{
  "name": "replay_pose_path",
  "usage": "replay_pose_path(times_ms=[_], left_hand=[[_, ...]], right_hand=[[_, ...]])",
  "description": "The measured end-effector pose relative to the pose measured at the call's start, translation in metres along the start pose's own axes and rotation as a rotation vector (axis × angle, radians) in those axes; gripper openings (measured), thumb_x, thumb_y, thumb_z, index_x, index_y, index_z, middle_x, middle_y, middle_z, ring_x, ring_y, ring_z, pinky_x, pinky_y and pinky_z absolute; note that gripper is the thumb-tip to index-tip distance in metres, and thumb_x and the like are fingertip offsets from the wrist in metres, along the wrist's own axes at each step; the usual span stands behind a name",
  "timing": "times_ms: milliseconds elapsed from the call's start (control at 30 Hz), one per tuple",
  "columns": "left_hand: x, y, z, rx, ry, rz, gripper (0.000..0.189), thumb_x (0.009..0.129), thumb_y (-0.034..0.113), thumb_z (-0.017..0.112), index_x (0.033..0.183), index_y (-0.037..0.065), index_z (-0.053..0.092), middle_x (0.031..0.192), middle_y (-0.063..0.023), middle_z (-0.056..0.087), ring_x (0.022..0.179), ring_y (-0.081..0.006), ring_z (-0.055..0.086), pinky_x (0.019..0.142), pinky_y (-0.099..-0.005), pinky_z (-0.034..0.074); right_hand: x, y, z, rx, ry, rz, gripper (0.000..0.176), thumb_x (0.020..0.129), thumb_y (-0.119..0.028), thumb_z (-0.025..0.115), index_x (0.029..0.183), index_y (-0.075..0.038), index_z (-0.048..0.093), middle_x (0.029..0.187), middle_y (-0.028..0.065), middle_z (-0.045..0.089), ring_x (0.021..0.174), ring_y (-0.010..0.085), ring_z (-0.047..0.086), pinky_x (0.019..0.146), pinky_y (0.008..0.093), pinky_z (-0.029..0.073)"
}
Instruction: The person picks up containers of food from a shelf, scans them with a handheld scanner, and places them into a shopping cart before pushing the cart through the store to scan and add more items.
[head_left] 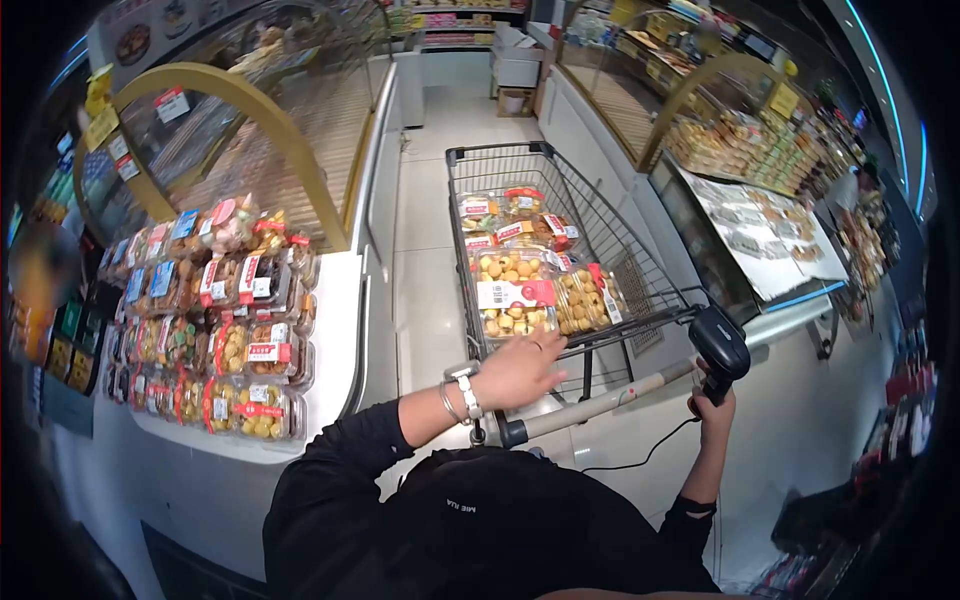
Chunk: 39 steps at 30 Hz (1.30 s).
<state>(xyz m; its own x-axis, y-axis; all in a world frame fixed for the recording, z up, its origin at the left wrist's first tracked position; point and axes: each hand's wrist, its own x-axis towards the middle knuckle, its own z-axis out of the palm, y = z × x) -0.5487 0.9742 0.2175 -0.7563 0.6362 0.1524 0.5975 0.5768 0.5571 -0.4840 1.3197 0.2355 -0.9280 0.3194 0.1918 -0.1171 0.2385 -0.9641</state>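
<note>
My right hand (712,412) is wrapped around the grip of a black handheld barcode scanner (719,345), with a cable trailing to the left. My left hand (518,374), wearing a ring, a watch and a bracelet, is held palm down with its fingers stretched out. It overlaps the near edge of the wire shopping cart (632,399), just left of the cart's handle bar. Closest to its fingertips is a clear plastic box of round yellow pastries (510,296) with a red and white label. Beside that lies another pastry box (588,300), and several labelled boxes fill the far end.
At left, stacked clear pastry boxes (215,340) cover a white counter (335,285). Gold-framed display cases flank a tiled aisle (425,215). On the right a white tray (765,240) holds packaged goods. Cardboard boxes (515,70) stand at the aisle's far end.
</note>
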Motion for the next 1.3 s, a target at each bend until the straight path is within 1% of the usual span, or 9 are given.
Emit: replay_pose_path(times_ms=[67,100,133,200,233,700,800,1000,1300], left_hand=[[-0.006,0.061,-0.002,-0.017,-0.174,-0.203,0.058,0.091,0.042,0.040,0.135,0.005,0.031,0.111,-0.0219,0.056,0.098,-0.0348,0.056,0.079,-0.0445,0.046],[-0.005,0.063,0.025,0.016,-0.069,-0.277,0.052,0.091,0.047,0.038,0.122,0.007,0.048,0.085,-0.0151,0.064,0.073,-0.0307,0.062,0.061,-0.0424,0.049],[0.004,0.066,0.028,0.017,-0.030,-0.329,0.052,0.091,0.047,0.038,0.122,0.007,0.048,0.085,-0.0151,0.064,0.073,-0.0307,0.062,0.061,-0.0424,0.049],[0.020,0.071,0.031,0.214,-0.042,-0.515,0.051,0.090,0.052,0.036,0.094,0.009,0.063,0.066,-0.0097,0.062,0.059,-0.0278,0.061,0.050,-0.0395,0.047],[0.026,0.068,0.035,0.242,0.104,-0.508,0.056,0.088,0.055,0.036,0.071,0.009,0.062,0.054,-0.0076,0.058,0.050,-0.0275,0.059,0.047,-0.0379,0.045],[0.103,-0.046,-0.047,0.451,0.024,-0.444,0.040,0.071,0.050,0.062,0.089,0.015,0.060,0.062,-0.0093,0.060,0.062,-0.0302,0.061,0.055,-0.0411,0.048],[0.117,-0.091,-0.070,0.400,0.068,-0.453,0.043,0.067,0.048,0.066,0.097,0.019,0.059,0.070,-0.0087,0.062,0.068,-0.0294,0.062,0.059,-0.0414,0.048],[0.159,-0.174,-0.119,0.490,-0.010,-0.568,0.035,0.065,0.039,0.065,0.089,0.015,0.066,0.075,-0.0101,0.065,0.073,-0.0288,0.064,0.065,-0.0400,0.050],[0.232,-0.296,-0.185,0.540,0.035,-0.553,0.032,0.064,0.039,0.063,0.080,0.012,0.068,0.071,-0.0121,0.065,0.071,-0.0303,0.064,0.064,-0.0401,0.051]], right_hand=[[0.058,0.030,-0.013,-0.029,-0.122,0.078,0.034,0.070,-0.001,0.063,0.102,-0.003,0.053,0.073,0.0014,0.050,0.050,0.0070,0.046,0.043,0.0205,0.036],[0.077,0.031,-0.015,-0.078,-0.172,0.185,0.040,0.070,-0.007,0.066,0.107,-0.004,0.054,0.077,0.0052,0.054,0.068,0.0147,0.055,0.065,0.0291,0.048],[0.095,0.052,-0.018,-0.565,-0.149,-0.273,0.047,0.066,-0.015,0.068,0.109,-0.003,0.055,0.091,0.0096,0.056,0.100,0.0258,0.051,0.102,0.0438,0.028],[0.122,0.063,-0.016,-0.555,-0.272,-0.361,0.052,0.060,-0.023,0.069,0.108,-0.005,0.056,0.107,0.0113,0.053,0.120,0.0324,0.035,0.109,0.0460,-0.003],[0.135,0.062,-0.018,-0.616,-0.343,-0.389,0.051,0.057,-0.023,0.068,0.104,-0.007,0.058,0.110,0.0112,0.050,0.116,0.0333,0.038,0.109,0.0481,0.000],[0.272,0.024,0.072,-0.557,-0.608,-0.471,0.040,0.057,-0.024,0.071,0.091,-0.004,0.062,0.079,0.0099,0.052,0.086,0.0294,0.047,0.086,0.0394,0.033],[0.308,0.026,0.103,-0.487,-0.823,-0.079,0.041,0.057,-0.027,0.071,0.091,-0.005,0.064,0.083,0.0102,0.058,0.086,0.0294,0.049,0.087,0.0369,0.033],[0.351,0.026,0.176,-0.681,-0.843,-0.664,0.047,0.055,-0.033,0.071,0.096,-0.009,0.067,0.114,0.0054,0.056,0.105,0.0264,0.046,0.094,0.0382,0.026],[0.448,0.025,0.278,-0.764,-0.759,-0.652,0.045,0.057,-0.035,0.072,0.092,-0.007,0.068,0.112,0.0036,0.056,0.103,0.0249,0.046,0.092,0.0382,0.028]])
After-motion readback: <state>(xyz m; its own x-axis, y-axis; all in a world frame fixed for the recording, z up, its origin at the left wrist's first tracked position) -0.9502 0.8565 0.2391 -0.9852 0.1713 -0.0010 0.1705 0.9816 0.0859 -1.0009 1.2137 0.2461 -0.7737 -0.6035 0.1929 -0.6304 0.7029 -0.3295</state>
